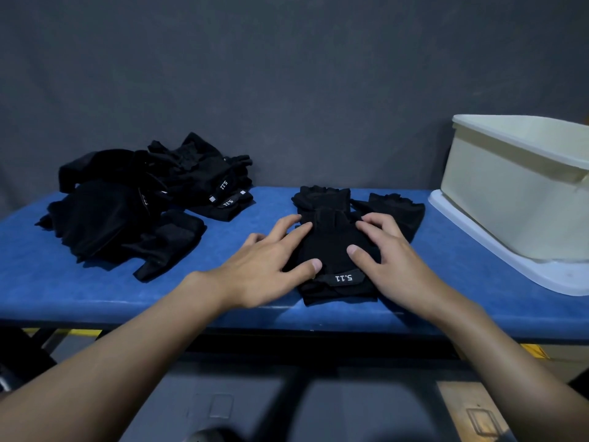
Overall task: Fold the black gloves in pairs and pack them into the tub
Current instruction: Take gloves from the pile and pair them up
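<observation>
As both reach forward, the left hand (pixel 264 266) and right hand (pixel 393 260) press spread fingers onto the glove (pixel 331 247).

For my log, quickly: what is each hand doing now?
Left hand: open, fingers pressing the glove.
Right hand: open, pressing the same glove.

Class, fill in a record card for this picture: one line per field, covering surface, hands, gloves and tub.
Surface: blue table
Left hand: fingers spread, pressing on centre gloves
Right hand: fingers spread, pressing the same gloves
Pile: black gloves heaped, table's left end
Loose glove: flat, behind centre gloves, to their right
Tub: cream, right end, on white tray; inside hidden
</observation>
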A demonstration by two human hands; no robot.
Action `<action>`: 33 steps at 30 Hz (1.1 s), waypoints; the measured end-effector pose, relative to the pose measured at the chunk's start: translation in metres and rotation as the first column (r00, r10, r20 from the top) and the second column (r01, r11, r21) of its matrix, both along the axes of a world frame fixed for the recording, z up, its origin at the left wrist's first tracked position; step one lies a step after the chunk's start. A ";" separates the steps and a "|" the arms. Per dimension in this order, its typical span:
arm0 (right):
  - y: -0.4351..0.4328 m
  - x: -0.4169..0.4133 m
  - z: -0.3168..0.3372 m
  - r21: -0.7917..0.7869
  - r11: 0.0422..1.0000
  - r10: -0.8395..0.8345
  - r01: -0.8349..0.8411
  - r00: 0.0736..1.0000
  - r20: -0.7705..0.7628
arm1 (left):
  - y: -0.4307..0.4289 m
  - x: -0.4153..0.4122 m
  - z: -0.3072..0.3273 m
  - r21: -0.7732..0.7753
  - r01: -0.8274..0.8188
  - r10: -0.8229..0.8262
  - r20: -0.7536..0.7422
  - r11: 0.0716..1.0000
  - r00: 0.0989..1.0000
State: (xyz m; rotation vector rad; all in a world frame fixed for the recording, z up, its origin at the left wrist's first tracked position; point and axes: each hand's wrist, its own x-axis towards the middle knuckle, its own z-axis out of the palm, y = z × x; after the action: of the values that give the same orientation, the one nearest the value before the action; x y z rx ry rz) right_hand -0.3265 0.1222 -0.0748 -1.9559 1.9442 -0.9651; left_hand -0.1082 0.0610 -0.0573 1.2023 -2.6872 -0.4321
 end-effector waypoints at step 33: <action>0.012 -0.002 0.010 0.361 0.929 0.213 -0.082 0.916 -0.339 | -0.009 0.004 -0.014 -0.086 0.120 -0.109 0.128 0.989 0.986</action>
State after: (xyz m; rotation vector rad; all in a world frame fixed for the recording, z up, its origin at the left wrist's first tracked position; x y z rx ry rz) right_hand -0.3281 0.1338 -0.0646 -2.1483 1.9393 -0.1974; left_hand -0.1046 0.0525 -0.0714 1.0862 -2.8561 -0.2519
